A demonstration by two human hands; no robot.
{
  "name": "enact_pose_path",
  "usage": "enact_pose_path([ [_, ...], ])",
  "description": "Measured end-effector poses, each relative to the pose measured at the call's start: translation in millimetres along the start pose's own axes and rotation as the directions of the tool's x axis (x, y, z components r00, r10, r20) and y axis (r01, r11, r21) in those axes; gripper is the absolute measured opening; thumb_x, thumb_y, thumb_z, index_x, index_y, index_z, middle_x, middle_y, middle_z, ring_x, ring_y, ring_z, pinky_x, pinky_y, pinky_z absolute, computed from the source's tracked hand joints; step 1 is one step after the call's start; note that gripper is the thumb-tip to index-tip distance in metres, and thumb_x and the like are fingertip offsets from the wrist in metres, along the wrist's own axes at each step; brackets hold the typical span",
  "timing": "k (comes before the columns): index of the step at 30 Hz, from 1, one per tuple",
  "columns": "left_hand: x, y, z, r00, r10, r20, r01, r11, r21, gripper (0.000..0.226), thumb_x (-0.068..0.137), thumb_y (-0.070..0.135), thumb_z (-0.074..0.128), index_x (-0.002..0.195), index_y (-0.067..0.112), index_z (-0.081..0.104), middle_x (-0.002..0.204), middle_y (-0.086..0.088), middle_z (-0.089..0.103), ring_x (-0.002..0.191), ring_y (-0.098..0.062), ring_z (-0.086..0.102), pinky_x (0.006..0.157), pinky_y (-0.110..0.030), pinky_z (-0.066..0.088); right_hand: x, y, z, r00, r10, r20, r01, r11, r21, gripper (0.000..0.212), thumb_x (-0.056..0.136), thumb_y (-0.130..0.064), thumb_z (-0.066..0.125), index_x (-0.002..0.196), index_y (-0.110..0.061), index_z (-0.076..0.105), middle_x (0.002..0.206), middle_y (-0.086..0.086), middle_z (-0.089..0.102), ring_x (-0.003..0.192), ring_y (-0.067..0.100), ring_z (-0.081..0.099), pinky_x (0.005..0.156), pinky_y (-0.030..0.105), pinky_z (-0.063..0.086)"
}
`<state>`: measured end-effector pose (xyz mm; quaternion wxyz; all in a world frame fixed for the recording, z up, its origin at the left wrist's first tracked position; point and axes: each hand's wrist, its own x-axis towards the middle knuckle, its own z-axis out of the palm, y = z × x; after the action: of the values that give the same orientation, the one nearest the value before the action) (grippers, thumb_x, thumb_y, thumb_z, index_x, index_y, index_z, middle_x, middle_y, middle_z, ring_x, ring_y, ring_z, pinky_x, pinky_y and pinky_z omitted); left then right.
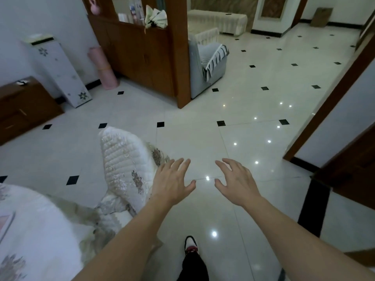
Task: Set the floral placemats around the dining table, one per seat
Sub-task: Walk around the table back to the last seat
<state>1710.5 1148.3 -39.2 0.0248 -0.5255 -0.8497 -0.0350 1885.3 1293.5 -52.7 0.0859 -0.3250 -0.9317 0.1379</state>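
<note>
Both my hands are stretched out over the tiled floor with fingers spread, holding nothing. My left hand point(172, 179) hovers just right of a dining chair point(123, 159) draped in a white quilted floral cover. My right hand point(236, 182) is about a hand's width further right, over bare tiles. The dining table point(30, 226), under a white floral cloth, fills the lower left corner. A pale, pink-edged flat item point(6, 222) lies at the table's left edge; I cannot tell whether it is a placemat.
A wooden partition cabinet point(138, 53) stands ahead, with a grey armchair point(207, 61) behind it. A low wooden cabinet point(24, 106) and a white floral floor unit point(60, 69) line the left wall. A wooden door frame point(328, 98) is at right. My shoe point(190, 246) shows below.
</note>
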Motion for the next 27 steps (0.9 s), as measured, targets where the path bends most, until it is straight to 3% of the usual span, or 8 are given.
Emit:
enact_pose_path([
  [11, 206.3, -44.0, 33.8, 1.0, -0.025, 0.003, 0.025, 0.998, -0.06, 0.073, 0.084, 0.065, 0.04, 0.144, 0.024, 0.041, 0.145, 0.0, 0.051, 0.132, -0.025, 0.046, 0.11, -0.044, 0.037, 210.6, 46.4, 7.3, 1.0, -0.013, 0.016, 0.014, 0.999, -0.044, 0.06, 0.092, -0.045, 0.05, 0.148, -0.028, 0.036, 0.152, 0.002, 0.038, 0.14, 0.019, 0.033, 0.112, 0.039, 0.027],
  [19, 335.0, -101.3, 33.3, 0.997, -0.077, 0.013, 0.078, 0.994, -0.08, 0.073, 0.089, 0.065, 0.039, 0.151, 0.028, 0.028, 0.155, 0.003, 0.038, 0.141, -0.021, 0.034, 0.115, -0.041, 0.027, 354.8, 41.2, 11.0, 0.998, -0.055, 0.044, 0.057, 0.997, -0.054, 0.06, 0.091, -0.043, 0.052, 0.147, -0.026, 0.039, 0.15, 0.003, 0.042, 0.138, 0.021, 0.037, 0.111, 0.04, 0.029],
  [27, 428.2, -150.8, 44.4, 0.988, -0.157, 0.008, 0.157, 0.983, -0.098, 0.073, 0.09, 0.065, 0.039, 0.152, 0.028, 0.026, 0.156, 0.002, 0.036, 0.142, -0.021, 0.033, 0.116, -0.042, 0.027, 473.4, 38.8, 27.8, 0.987, -0.139, 0.078, 0.141, 0.99, -0.03, 0.06, 0.09, -0.044, 0.052, 0.146, -0.025, 0.042, 0.148, 0.004, 0.046, 0.136, 0.022, 0.04, 0.109, 0.043, 0.033],
])
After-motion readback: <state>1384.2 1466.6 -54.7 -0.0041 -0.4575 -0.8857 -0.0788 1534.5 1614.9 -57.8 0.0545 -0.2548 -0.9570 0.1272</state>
